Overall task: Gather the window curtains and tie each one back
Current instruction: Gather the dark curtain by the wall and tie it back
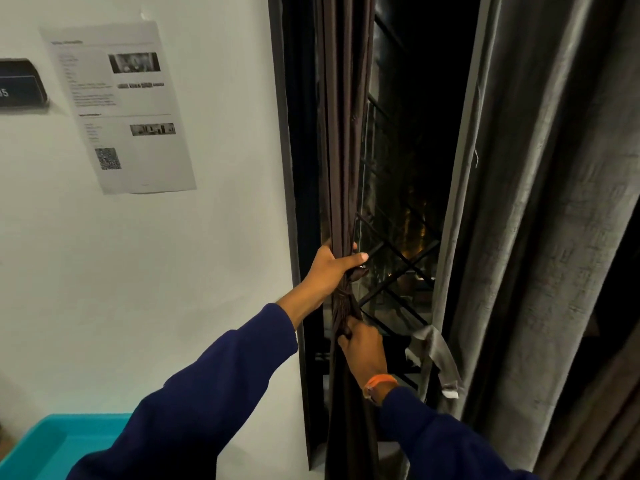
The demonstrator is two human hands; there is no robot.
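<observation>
A dark brown curtain [341, 150] hangs gathered into a narrow bundle at the left side of the window. A tie [343, 296] of the same dark cloth is wound round the bundle. My left hand [334, 268] grips the bundle just above the tie. My right hand [363, 344] pinches the cloth just below the tie. A grey curtain [540, 209] hangs loose on the right side, with a grey strap [438, 355] dangling from its inner edge.
The window [415, 174] between the curtains is dark and has a black diamond-pattern grille [398, 265]. A printed paper sheet [121, 105] is stuck on the white wall to the left. A teal bin [59, 445] sits at the bottom left.
</observation>
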